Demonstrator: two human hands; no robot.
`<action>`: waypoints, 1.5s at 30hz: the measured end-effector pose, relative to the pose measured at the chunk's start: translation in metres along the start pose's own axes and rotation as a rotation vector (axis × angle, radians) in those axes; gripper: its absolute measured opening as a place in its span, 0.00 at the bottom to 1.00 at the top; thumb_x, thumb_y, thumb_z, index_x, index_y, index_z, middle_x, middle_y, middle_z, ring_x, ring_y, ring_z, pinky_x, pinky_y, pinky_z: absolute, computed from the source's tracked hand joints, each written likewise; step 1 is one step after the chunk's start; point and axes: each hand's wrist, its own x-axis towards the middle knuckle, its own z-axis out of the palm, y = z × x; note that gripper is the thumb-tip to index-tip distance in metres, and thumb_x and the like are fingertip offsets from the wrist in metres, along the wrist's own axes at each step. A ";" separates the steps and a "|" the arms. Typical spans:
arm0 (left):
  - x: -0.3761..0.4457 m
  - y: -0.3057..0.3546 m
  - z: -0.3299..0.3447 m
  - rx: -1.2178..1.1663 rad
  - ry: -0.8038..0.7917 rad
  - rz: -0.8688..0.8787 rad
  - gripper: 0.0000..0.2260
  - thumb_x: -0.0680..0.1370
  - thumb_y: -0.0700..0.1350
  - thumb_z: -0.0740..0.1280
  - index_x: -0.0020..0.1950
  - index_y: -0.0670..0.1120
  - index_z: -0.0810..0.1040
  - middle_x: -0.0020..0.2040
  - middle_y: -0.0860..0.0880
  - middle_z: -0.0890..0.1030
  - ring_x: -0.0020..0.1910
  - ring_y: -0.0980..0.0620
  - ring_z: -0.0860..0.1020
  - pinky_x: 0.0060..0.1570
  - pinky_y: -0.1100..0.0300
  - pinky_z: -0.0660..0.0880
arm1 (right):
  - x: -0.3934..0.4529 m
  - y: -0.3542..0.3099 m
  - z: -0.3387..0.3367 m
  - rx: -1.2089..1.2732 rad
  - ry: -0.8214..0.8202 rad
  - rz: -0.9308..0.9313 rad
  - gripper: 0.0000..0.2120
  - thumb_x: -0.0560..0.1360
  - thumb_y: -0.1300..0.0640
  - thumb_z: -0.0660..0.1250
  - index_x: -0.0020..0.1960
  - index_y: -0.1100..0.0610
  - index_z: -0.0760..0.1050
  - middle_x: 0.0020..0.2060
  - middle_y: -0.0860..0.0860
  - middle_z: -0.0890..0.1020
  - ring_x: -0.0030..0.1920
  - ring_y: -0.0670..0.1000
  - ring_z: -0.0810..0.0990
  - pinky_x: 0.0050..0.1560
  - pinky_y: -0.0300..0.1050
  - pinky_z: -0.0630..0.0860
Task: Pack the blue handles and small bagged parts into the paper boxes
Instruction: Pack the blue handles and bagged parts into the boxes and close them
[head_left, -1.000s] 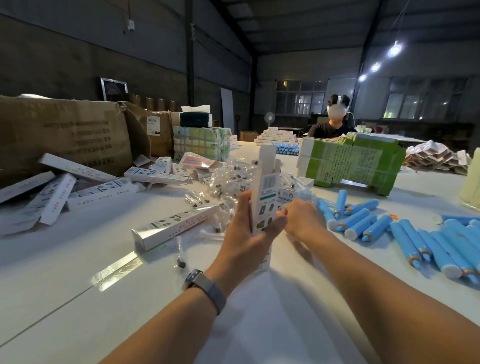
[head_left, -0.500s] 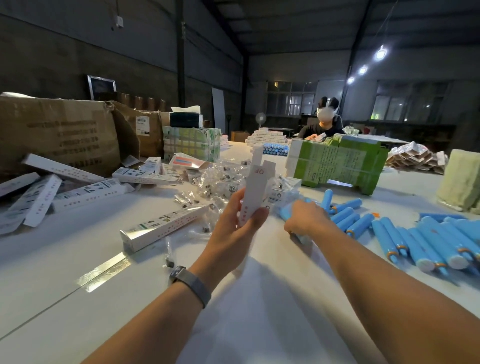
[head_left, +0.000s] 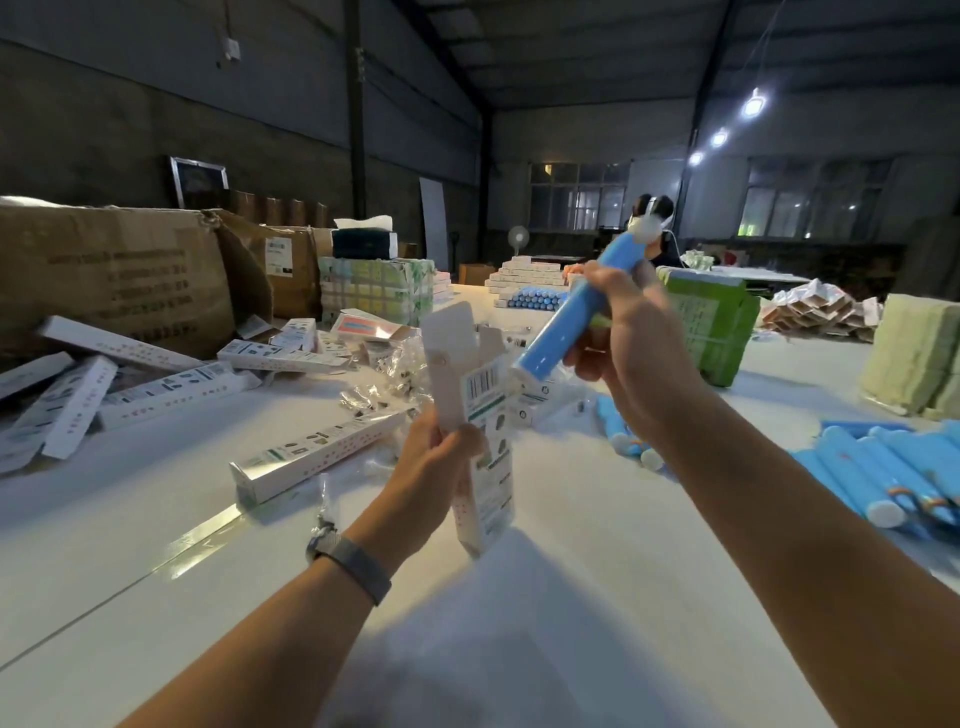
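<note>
Our left hand (head_left: 436, 457) grips the upright open box (head_left: 480, 415); our right hand (head_left: 631, 343) holds a blue handle (head_left: 569, 312), its lower end at the box mouth.

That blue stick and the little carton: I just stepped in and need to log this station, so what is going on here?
A person is packing at a long white table. The left hand holds a narrow white paper box upright, top flaps open. The right hand has a grip on a blue cylindrical plastic handle, tilted, its lower end at the box mouth, not yet inside. More blue handles lie to the right.
</note>
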 end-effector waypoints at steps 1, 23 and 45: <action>0.000 0.000 0.000 -0.002 -0.021 -0.008 0.19 0.68 0.43 0.61 0.51 0.61 0.82 0.50 0.60 0.84 0.54 0.56 0.81 0.63 0.37 0.67 | -0.004 -0.008 0.002 0.000 -0.006 -0.037 0.11 0.79 0.51 0.62 0.61 0.50 0.69 0.35 0.51 0.77 0.26 0.47 0.76 0.25 0.40 0.72; -0.003 0.004 0.007 0.127 -0.187 0.158 0.15 0.66 0.55 0.62 0.49 0.55 0.78 0.39 0.55 0.81 0.41 0.53 0.81 0.40 0.65 0.78 | -0.023 -0.046 0.008 -0.420 -0.184 -0.606 0.38 0.73 0.58 0.74 0.74 0.55 0.54 0.42 0.45 0.77 0.34 0.50 0.82 0.35 0.43 0.80; 0.018 0.002 -0.038 0.304 0.693 0.357 0.08 0.71 0.45 0.64 0.47 0.45 0.76 0.41 0.46 0.80 0.41 0.43 0.81 0.36 0.49 0.82 | -0.021 0.093 0.043 -0.886 -0.487 -0.067 0.12 0.76 0.56 0.69 0.60 0.54 0.78 0.46 0.47 0.81 0.46 0.48 0.79 0.49 0.41 0.77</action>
